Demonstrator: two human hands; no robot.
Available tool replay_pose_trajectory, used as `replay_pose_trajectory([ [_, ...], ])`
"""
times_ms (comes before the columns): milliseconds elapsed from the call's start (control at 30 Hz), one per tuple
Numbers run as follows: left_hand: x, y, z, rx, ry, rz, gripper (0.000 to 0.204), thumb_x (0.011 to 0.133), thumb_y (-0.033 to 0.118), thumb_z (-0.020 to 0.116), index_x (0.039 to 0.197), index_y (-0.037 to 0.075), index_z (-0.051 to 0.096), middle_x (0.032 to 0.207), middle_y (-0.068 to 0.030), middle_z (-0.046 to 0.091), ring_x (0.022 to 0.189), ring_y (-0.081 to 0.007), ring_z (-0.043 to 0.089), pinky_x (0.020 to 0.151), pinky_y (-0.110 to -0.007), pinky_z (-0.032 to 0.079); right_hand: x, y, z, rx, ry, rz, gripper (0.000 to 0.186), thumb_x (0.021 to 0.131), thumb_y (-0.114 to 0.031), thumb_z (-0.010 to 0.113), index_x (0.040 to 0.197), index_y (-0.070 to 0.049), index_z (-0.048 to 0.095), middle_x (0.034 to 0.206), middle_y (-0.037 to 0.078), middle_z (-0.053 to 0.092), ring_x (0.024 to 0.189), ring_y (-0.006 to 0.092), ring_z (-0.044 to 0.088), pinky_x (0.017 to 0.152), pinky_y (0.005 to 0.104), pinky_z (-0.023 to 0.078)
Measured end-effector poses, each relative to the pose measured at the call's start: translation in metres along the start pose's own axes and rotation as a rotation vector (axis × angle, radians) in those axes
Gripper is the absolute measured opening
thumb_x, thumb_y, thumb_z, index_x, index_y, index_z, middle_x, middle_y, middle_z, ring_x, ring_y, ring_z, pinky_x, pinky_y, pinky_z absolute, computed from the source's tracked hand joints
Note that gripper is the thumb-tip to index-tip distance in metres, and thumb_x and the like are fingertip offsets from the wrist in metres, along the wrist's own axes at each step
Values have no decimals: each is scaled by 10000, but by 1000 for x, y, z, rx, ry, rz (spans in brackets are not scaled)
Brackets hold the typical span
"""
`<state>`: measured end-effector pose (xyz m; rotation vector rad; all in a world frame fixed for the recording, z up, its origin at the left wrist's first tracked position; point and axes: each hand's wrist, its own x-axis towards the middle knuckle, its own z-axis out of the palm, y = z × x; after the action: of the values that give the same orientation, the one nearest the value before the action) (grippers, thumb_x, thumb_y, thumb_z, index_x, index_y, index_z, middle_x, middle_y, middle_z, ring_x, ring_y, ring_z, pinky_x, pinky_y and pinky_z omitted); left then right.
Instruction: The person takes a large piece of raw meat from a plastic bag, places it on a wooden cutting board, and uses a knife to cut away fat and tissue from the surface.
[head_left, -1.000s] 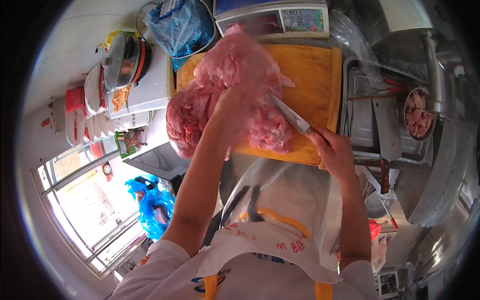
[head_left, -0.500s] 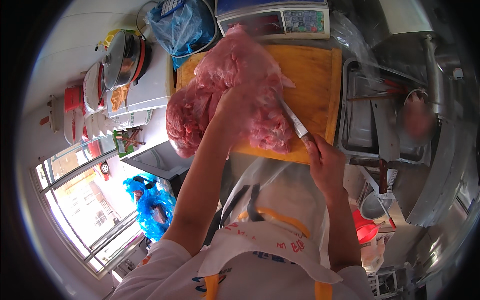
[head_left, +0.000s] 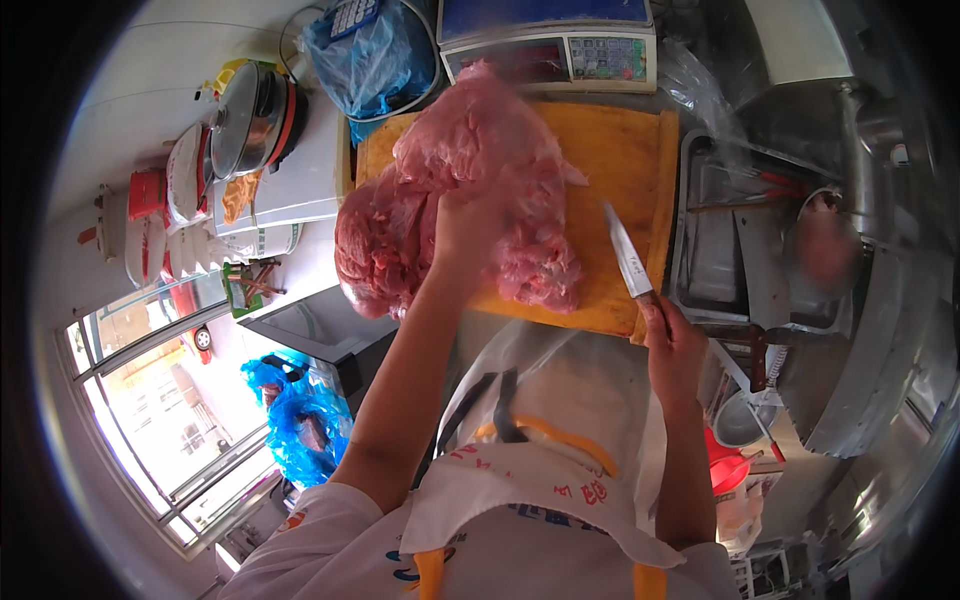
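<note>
A big slab of raw pink meat lies across an orange cutting board and hangs over its left edge. My left hand grips the meat near its middle, fingers pressed into it. My right hand is closed on the handle of a knife, whose blade points up over the board's bare right part, a little apart from the meat. I wear a clear plastic apron over a white one.
A digital scale stands behind the board, a blue plastic bag to its left. A lidded pot sits on a white appliance at the left. Metal trays and a steel sink area lie to the right.
My right hand has drawn the knife back from the meat, down and to the right. The left hand keeps its grip on the meat.
</note>
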<state>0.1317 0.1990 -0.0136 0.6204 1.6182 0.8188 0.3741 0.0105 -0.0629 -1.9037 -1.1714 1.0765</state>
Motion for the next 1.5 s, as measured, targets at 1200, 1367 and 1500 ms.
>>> replay_pose_trajectory([
  [1200, -1, -91, 65, 1549, -1, 991, 681, 1019, 363, 616, 1504, -101, 499, 1563, -304, 481, 1556, -458, 341, 1320, -580, 155, 2, -22, -19, 458, 99, 300, 300, 1118, -325, 635, 1183, -50, 735, 703, -50, 571, 571, 13, 463, 468, 173, 338],
  [1367, -13, -91, 59, 1254, -249, 998, 440, 987, 244, 643, 1299, -66, 659, 1384, -210, 644, 1421, -385, 517, 1284, -542, 275, 0, -13, -23, 425, 116, 309, 304, 1111, -338, 645, 1190, -60, 740, 694, -48, 571, 549, 17, 457, 450, 180, 330],
  [1500, -20, -71, 30, 828, -278, 1060, 321, 917, 146, 709, 1220, 40, 724, 1294, -175, 669, 1247, -373, 613, 1139, -506, 414, 1, -13, -26, 447, 112, 316, 311, 1108, -341, 651, 1199, -58, 741, 686, -40, 572, 525, 21, 448, 438, 186, 315],
])
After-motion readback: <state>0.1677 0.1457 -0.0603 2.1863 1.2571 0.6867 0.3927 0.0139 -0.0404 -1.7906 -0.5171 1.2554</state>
